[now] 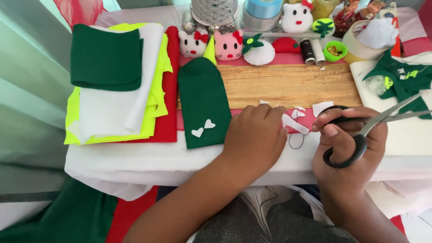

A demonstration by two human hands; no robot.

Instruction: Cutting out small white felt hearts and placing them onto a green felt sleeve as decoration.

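At table edge: left hand point(254, 135) pinches white felt strip point(294, 124); right hand point(348, 146) holds scissors point(360, 135).

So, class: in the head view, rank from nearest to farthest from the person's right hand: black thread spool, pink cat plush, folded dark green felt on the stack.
From the right hand:
1. Black thread spool, straight above, at the back.
2. Pink cat plush, back centre.
3. Folded dark green felt, far left, atop the fabric stack.
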